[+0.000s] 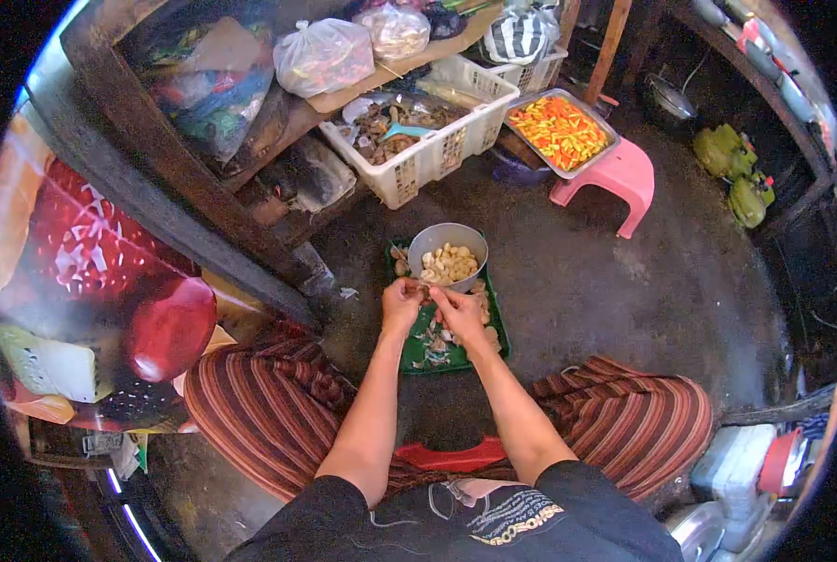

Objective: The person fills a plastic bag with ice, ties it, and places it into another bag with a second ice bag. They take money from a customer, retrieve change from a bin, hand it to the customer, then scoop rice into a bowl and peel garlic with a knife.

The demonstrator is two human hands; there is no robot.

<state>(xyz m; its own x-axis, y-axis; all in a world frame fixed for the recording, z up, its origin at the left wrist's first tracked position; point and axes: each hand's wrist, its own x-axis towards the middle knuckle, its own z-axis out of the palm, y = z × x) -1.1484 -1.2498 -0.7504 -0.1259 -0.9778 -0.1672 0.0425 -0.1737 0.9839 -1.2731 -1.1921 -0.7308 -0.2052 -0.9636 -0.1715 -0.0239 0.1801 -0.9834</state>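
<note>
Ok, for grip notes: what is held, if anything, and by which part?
A small brownish piece, seemingly, in the left hand and right hand; the gripped part is too small to tell.

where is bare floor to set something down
Bare floor lies right of the green tray, between the pink stool and the right striped trouser leg. Crowded: the tray, with bowl and scraps, and the loaded white crate.
</note>
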